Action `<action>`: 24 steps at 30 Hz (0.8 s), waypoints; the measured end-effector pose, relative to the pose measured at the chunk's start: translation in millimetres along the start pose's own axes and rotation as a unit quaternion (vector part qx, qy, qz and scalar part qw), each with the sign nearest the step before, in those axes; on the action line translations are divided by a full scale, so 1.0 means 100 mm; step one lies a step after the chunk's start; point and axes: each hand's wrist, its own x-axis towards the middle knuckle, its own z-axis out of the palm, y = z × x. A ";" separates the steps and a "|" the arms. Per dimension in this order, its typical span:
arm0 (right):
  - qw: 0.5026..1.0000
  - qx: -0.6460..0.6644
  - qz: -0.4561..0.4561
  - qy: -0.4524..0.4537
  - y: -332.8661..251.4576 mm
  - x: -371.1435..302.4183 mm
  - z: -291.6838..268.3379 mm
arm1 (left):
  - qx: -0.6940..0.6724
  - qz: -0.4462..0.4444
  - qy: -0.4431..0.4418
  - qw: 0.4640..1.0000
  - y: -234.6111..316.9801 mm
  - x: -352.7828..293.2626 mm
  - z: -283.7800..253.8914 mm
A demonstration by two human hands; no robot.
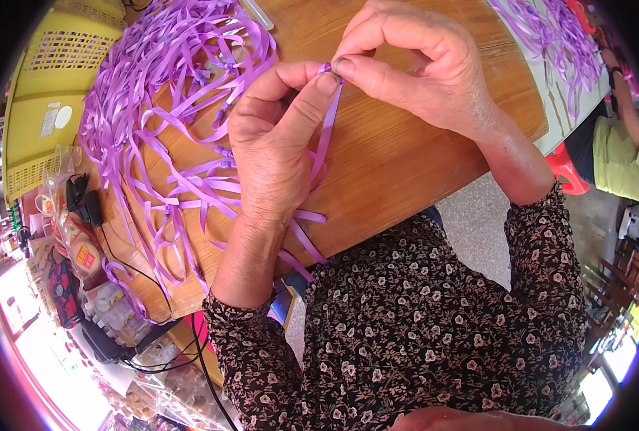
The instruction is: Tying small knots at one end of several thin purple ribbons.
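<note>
Above the wooden table [413, 169], my two hands meet fingertip to fingertip. My left hand [273, 136] pinches a narrow purple ribbon [327, 133] between thumb and forefinger, and the strip hangs down beside the palm. Thumb and finger of my right hand [431, 75] are closed at the same spot, where a small purple fold or knot shows; its detail is partly covered by the fingertips. To the left lies a big tangled heap of purple ribbons [136, 79], several with small darker purple pieces on them. Loose ribbon ends pass under my left forearm.
A yellow plastic basket [64, 93] stands at the far left. Black cable [129, 258] and packaged goods crowd the left edge. At the upper right are more purple ribbons [549, 36], a person in a yellow-green top [621, 158] and a red stool [567, 172].
</note>
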 end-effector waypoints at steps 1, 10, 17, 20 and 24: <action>0.998 -0.046 -0.040 -0.004 0.02 0.01 -0.02 | -0.014 0.002 -0.020 1.000 -0.01 0.01 -0.03; 0.999 -0.040 0.007 0.012 0.01 0.00 -0.05 | 0.019 0.033 -0.012 0.999 0.02 -0.03 -0.01; 1.000 -0.013 0.003 0.012 0.02 -0.01 -0.06 | 0.076 0.034 0.061 0.995 0.08 -0.05 0.09; 1.000 -0.004 0.010 0.012 0.01 0.01 -0.07 | 0.065 0.012 0.054 0.996 0.08 -0.05 0.06; 0.999 -0.051 0.005 0.002 -0.12 0.07 -0.08 | 0.053 0.014 0.036 0.998 0.07 -0.06 0.02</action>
